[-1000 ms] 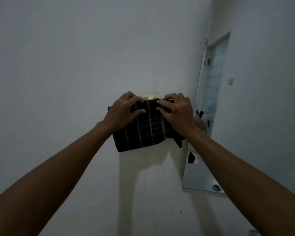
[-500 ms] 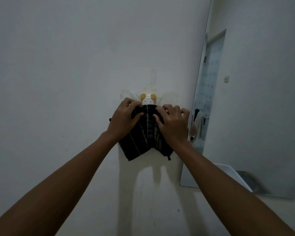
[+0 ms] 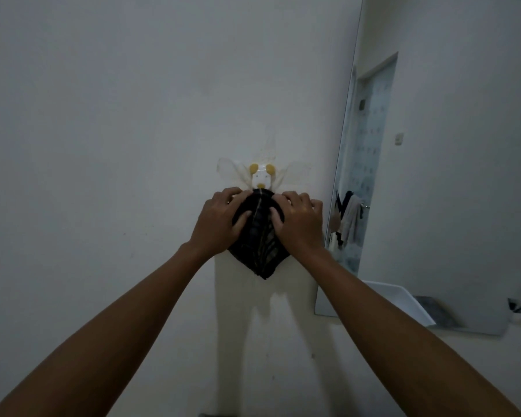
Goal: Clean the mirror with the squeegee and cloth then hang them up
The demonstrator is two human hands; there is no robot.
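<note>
No writing or brand could be read anywhere you were looking; the small white hook [image 3: 261, 177] on the wall [image 3: 103, 145] carried only two yellow ear-like blobs and a yellow dot, over a clear adhesive patch. The cloth [image 3: 260, 239] was dark, almost black, with thin pale stripes running down it, bunched narrow at the top just under the hook and spreading into a pointed drape below, flat against the wall. Your left hand [image 3: 218, 221] gripped its upper left side, fingers [image 3: 232, 194] curled over the top edge and thumb pressed onto the fabric. Your right hand [image 3: 300, 221] did the same on the upper right, fingers curled around the gathered cloth, thumb on its front. Whether the cloth already sat on the hook could not be told, since your hands covered that spot. The mirror [image 3: 433, 176] stood just to your right, its edge close to your right hand, reflecting a doorway and some hanging clothes
</note>
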